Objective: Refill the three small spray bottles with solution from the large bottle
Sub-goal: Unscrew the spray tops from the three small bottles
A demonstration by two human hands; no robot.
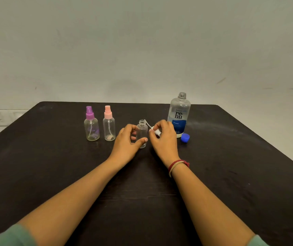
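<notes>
A small clear bottle (142, 130) stands upright mid-table with its neck uncapped, and my left hand (127, 141) grips its body. My right hand (164, 137) holds that bottle's white spray top (156, 131) just to the right of the neck, its thin dip tube angled up and left. Two more small clear spray bottles stand to the left, one with a purple top (91, 124) and one with a pink top (108, 124), both capped. The large solution bottle (179, 114) with a blue label stands uncapped behind my right hand.
A blue cap (185, 137) lies on the dark table (231, 166) to the right of the large bottle. A pale wall rises behind the table's far edge. A wall socket panel (0, 118) sits at the left.
</notes>
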